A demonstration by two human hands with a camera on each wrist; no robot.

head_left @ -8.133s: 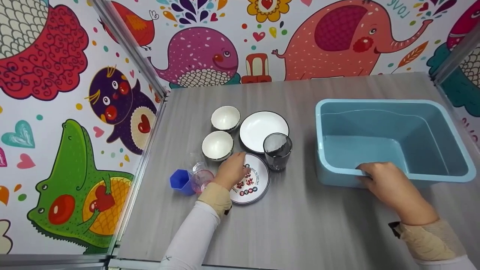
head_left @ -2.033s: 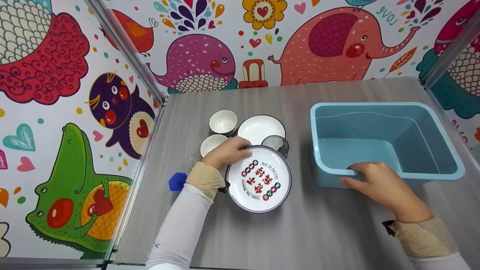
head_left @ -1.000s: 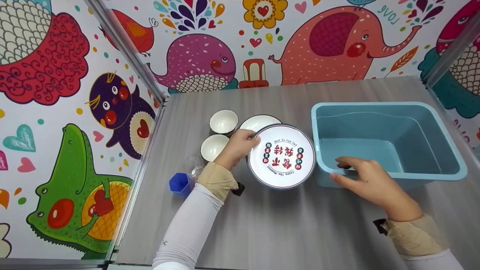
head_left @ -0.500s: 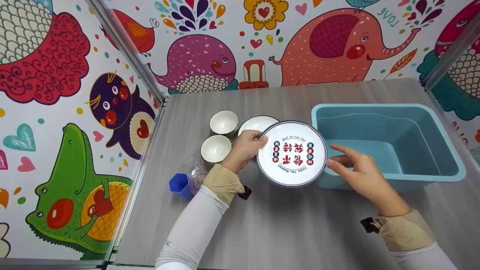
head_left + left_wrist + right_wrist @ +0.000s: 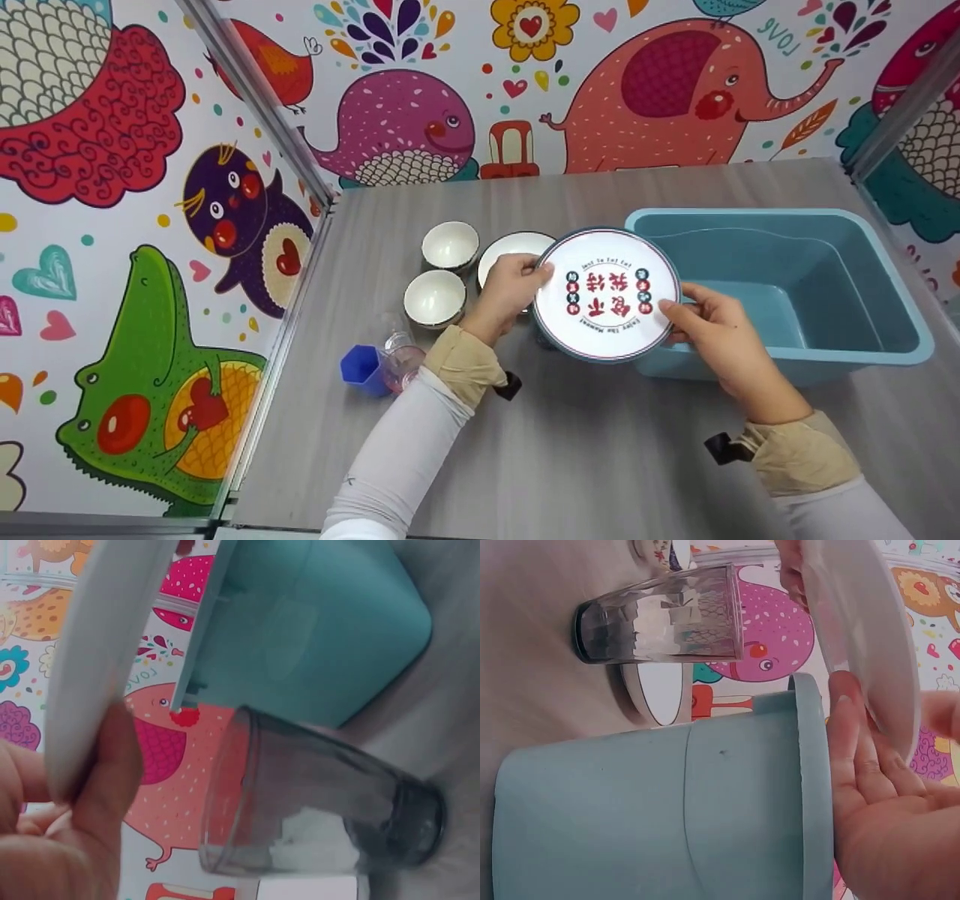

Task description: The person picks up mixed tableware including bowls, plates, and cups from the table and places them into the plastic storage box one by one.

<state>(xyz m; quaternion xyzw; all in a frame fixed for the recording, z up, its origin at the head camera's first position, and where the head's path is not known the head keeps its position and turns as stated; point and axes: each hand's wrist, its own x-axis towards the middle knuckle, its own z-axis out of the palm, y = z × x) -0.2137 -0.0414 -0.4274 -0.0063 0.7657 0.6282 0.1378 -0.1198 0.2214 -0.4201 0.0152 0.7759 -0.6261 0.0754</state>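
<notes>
My left hand (image 5: 514, 296) pinches the left edge of a white plate (image 5: 607, 294) with a dark rim and red printed characters. On its right edge, my right hand (image 5: 724, 337) grips with the thumb on top and fingers underneath. The plate is held up off the table, overlapping the left rim of a blue plastic tub (image 5: 750, 216) in the head view. Below it stands a dark see-through glass (image 5: 315, 802), mostly hidden from the head camera but plain in both wrist views. A second white plate (image 5: 517, 244) lies behind my left hand, partly covered.
Two white bowls (image 5: 450, 244) stand left of the second plate, one nearer me. Closer to the left side are a blue hexagonal cup (image 5: 362, 367) and a clear pinkish cup (image 5: 403, 365). Patterned walls (image 5: 420, 112) close off the table's back and sides.
The printed plate, earlier lying on the table, has been lifted and carried right by my left hand. My right hand has let go of the tub's rim and taken the plate's right edge.
</notes>
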